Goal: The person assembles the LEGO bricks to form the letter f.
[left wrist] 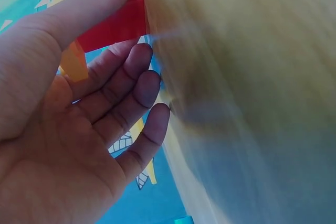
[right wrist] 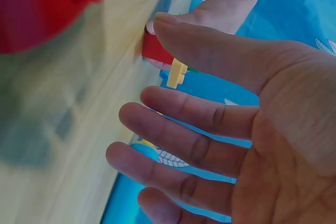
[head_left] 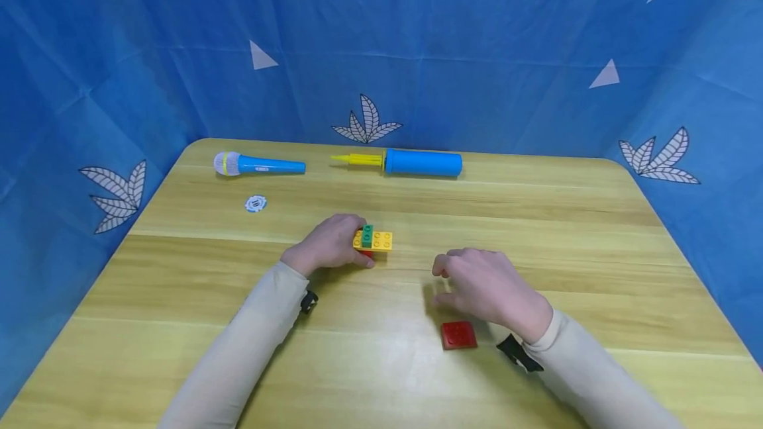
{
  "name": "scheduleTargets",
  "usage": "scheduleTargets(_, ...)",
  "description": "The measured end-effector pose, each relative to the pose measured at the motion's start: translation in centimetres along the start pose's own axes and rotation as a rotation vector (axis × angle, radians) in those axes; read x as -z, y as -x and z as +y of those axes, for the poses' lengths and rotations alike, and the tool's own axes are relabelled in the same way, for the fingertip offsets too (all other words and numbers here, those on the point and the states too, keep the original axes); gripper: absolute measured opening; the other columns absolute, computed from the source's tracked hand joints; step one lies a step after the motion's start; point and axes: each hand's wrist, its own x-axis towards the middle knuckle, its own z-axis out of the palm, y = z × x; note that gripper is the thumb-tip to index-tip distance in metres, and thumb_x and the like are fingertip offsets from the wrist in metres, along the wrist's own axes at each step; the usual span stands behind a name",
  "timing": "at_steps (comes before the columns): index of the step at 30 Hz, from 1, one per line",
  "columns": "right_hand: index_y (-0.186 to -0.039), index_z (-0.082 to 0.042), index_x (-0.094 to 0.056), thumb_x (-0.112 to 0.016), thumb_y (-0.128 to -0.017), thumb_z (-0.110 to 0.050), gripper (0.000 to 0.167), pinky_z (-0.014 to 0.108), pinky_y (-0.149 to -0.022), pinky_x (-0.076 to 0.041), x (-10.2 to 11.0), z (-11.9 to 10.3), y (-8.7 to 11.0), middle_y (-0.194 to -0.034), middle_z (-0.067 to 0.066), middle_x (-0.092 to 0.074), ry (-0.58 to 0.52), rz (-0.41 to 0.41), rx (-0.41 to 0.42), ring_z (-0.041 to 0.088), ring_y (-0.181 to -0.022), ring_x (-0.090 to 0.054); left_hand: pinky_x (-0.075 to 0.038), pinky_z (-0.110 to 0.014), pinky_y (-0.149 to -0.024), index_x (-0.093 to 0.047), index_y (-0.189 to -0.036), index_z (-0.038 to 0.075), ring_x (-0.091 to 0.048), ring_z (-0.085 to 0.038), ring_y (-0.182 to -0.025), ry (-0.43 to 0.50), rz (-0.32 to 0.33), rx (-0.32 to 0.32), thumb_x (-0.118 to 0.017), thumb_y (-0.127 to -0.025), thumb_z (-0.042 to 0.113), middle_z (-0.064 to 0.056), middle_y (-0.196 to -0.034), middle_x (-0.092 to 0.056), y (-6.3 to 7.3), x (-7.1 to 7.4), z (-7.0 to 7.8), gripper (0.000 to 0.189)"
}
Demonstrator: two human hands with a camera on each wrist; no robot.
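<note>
My left hand [head_left: 330,242] pinches a small stack of toy building bricks just left of the table's middle. The stack has a red brick [left wrist: 116,27] at the bottom, a yellow brick [head_left: 384,240] across it and a small green brick [head_left: 367,236] on top. In the left wrist view the thumb lies along the red brick, and the other fingers are loosely bent. To the right, my right hand [head_left: 487,285] hovers over the table, fingers spread and holding nothing. A loose red brick [head_left: 458,335] lies on the tabletop just below it, studs up.
Along the back of the wooden table [head_left: 554,197] lie a toy microphone [head_left: 271,165] and a blue hand pump [head_left: 423,163] with a yellow nozzle. A round chip [head_left: 255,203] rests near the microphone. Blue cloth [head_left: 465,51] hangs behind and on both sides.
</note>
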Motion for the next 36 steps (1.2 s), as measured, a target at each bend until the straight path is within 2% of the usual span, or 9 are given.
scheduleTargets(10,-0.102,-0.014,-0.071,-0.083,-0.076,-0.043,0.040,0.027,-0.047,-0.040,-0.6,-0.1,2.1,-0.089,-0.006,-0.067,-0.004,0.029,0.016,0.008,-0.065,-0.054,-0.045,-0.040,-0.094,-0.059,-0.127,-0.002,-0.055,-0.022,-0.095,-0.004,-0.005,-0.011,-0.089,-0.073,0.035,-0.007,-0.110,-0.064,-0.2,-0.1,0.1,0.072)
scheduleTargets(15,-0.104,-0.017,-0.070,-0.080,-0.077,-0.051,0.045,0.028,-0.051,-0.041,-1.0,-0.1,3.0,-0.090,-0.010,-0.065,-0.005,-0.009,0.037,0.005,-0.065,-0.052,-0.045,-0.040,-0.095,-0.058,-0.129,-0.002,-0.056,-0.022,-0.097,-0.005,-0.011,-0.009,-0.089,-0.073,0.035,-0.009,-0.112,-0.064,-0.2,-0.1,0.1,0.074)
scheduleTargets(19,-0.108,-0.017,-0.069,-0.081,-0.073,-0.055,0.052,0.028,-0.054,-0.040,-1.3,-0.1,3.7,-0.089,-0.013,-0.061,-0.056,-0.052,0.054,0.004,-0.066,-0.048,-0.045,-0.040,-0.093,-0.059,-0.127,-0.002,-0.055,-0.022,-0.094,-0.010,-0.009,-0.013,-0.089,-0.074,0.035,-0.007,-0.109,-0.064,-0.2,0.0,0.0,0.071)
scheduleTargets(23,-0.109,-0.016,-0.067,-0.088,-0.068,-0.046,0.054,0.029,-0.057,-0.042,-1.5,0.0,4.2,-0.087,-0.013,-0.057,-0.100,-0.094,0.052,0.005,-0.068,-0.048,-0.045,-0.039,-0.094,-0.059,-0.127,-0.001,-0.055,-0.022,-0.094,-0.010,-0.011,-0.006,-0.089,-0.074,0.036,-0.007,-0.109,-0.063,-0.2,0.0,0.0,0.071)
scheduleTargets(29,-0.103,-0.015,-0.066,-0.091,-0.066,-0.025,0.046,0.029,-0.059,-0.045,-1.8,0.1,4.5,-0.084,-0.011,-0.054,-0.147,-0.105,0.058,0.006,-0.068,-0.049,-0.046,-0.039,-0.090,-0.060,-0.125,-0.002,-0.054,-0.022,-0.090,-0.004,-0.009,-0.012,-0.088,-0.074,0.036,-0.006,-0.105,-0.063,-0.1,0.2,0.1,0.070)
scheduleTargets(36,-0.092,-0.017,-0.063,-0.091,-0.066,-0.019,0.038,0.027,-0.058,-0.043,-2.0,0.2,4.6,-0.080,-0.012,-0.052,-0.152,-0.092,0.077,0.006,-0.066,-0.046,-0.046,-0.039,-0.091,-0.060,-0.125,-0.001,-0.054,-0.022,-0.091,-0.003,-0.013,-0.006,-0.088,-0.074,0.036,-0.006,-0.105,-0.063,0.0,0.2,0.2,0.069)
